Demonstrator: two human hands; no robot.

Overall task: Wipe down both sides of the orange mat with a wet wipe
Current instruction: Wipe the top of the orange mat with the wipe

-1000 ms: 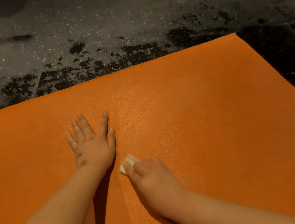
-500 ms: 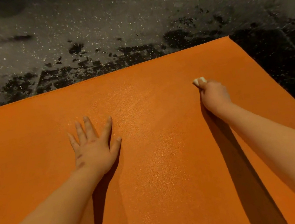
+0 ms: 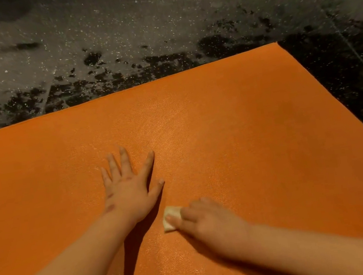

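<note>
Seen from the head camera, the mat [image 3: 258, 140] lies flat on a dark speckled floor [image 3: 114, 30]. Its far edge and far right corner show, while its left and near sides run out of frame. The left hand [image 3: 129, 189] rests palm down on the mat, fingers straight and spread, gripping nothing, well back from the far edge. Just beside it, nearer the person, the right hand [image 3: 208, 222] holds a small folded wipe [image 3: 170, 217] against the mat. Its fingers cover most of the wipe, and motion blur hides how the thumb lies. Both forearms are cut off at the bottom.
</note>
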